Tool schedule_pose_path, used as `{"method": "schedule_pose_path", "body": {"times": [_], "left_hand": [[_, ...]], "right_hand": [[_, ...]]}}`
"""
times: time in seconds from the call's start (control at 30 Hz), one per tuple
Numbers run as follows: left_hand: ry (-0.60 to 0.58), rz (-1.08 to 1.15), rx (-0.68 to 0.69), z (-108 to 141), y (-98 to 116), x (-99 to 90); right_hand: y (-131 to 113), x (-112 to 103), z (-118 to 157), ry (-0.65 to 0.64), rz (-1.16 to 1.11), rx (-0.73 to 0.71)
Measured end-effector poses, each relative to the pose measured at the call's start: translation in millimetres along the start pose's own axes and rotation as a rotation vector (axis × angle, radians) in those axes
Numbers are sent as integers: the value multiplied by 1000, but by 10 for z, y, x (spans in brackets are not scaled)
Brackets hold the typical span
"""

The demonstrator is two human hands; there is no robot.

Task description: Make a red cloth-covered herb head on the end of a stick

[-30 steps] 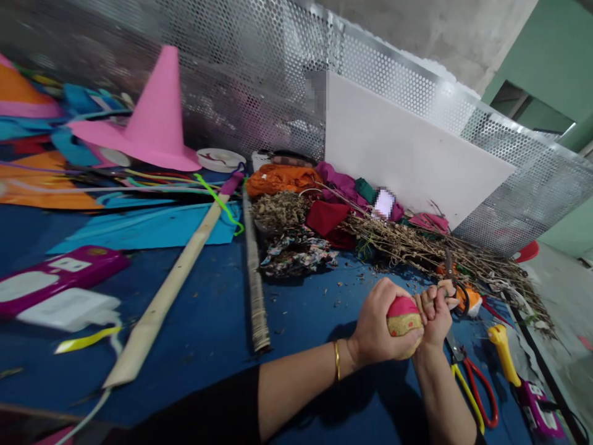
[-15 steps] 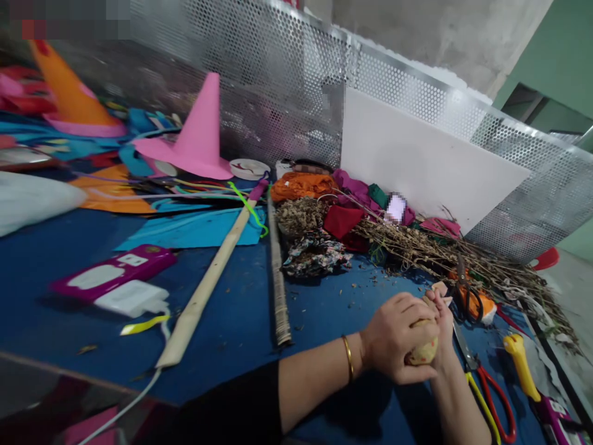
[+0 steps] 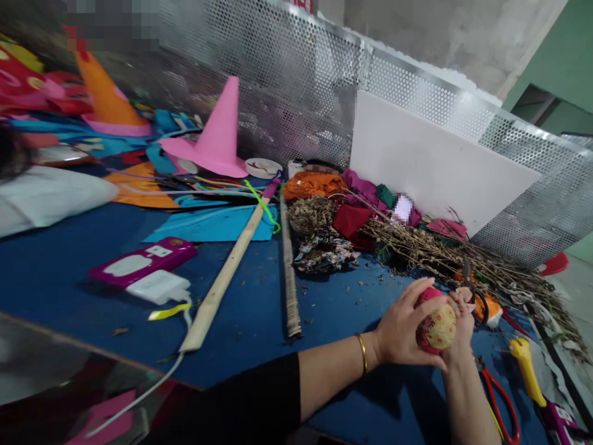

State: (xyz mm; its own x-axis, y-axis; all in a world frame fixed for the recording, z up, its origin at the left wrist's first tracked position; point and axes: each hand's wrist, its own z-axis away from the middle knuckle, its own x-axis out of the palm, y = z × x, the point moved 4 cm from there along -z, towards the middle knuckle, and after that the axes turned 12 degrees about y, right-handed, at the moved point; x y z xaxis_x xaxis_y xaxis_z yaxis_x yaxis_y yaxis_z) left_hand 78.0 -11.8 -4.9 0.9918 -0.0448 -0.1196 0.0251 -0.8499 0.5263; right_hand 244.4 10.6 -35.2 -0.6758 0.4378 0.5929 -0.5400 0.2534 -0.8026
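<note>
Between my hands, above the table, is a round stuffed cloth ball point(image 3: 440, 326), red with a yellow, orange-dotted patch. My left hand point(image 3: 403, 324) curves around its left side, fingers spread over the top and thumb underneath. Pressed to the far right side is my right hand point(image 3: 463, 324), its fingers curled; a peach-coloured scrap point(image 3: 466, 295) shows at its fingertips, and its grip is partly hidden. Beside the right forearm lie scissors with red and yellow handles point(image 3: 503, 395), their blades mostly covered.
Dried stalks point(image 3: 430, 247), a floral cloth point(image 3: 324, 250) with dry bits and a red cloth point(image 3: 354, 225) lie beyond my hands. A wooden stick point(image 3: 222, 281), a purple power strip point(image 3: 143, 259) and a pink cone hat point(image 3: 222, 136) are leftward. A yellow-handled tool point(image 3: 528, 371) lies right.
My left hand has loosened and shifted its fingers, so the ball's red side and more of its yellow patch now show. The whole view has swung slightly left.
</note>
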Motion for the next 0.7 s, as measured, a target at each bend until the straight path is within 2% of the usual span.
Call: {"method": "schedule_pose_path", "body": {"times": [0.1, 0.17, 0.23, 0.3, 0.37, 0.43, 0.53, 0.7], "left_hand": [[111, 168, -327, -18, -105, -9], [154, 394, -587, -9, -200, 28], [204, 660, -835, 15, -282, 85], [240, 888, -1011, 34, -325, 134], [206, 1075, -1102, 29, -320, 163], [123, 1209, -1165, 14, -282, 173], [39, 1251, -1268, -1, -217, 172], [5, 1260, -1281, -16, -173, 232]], "right_hand": [[-45, 145, 136, 105, -41, -78], [-110, 280, 262, 158, -68, -228], [-178, 422, 379, 132, -34, -376], [-225, 527, 462, 56, 33, -470], [-253, 567, 512, -9, 102, -525], [-260, 565, 545, -70, 156, -533], [-242, 542, 591, -144, 182, -482], [-200, 477, 597, -28, 113, -442]]}}
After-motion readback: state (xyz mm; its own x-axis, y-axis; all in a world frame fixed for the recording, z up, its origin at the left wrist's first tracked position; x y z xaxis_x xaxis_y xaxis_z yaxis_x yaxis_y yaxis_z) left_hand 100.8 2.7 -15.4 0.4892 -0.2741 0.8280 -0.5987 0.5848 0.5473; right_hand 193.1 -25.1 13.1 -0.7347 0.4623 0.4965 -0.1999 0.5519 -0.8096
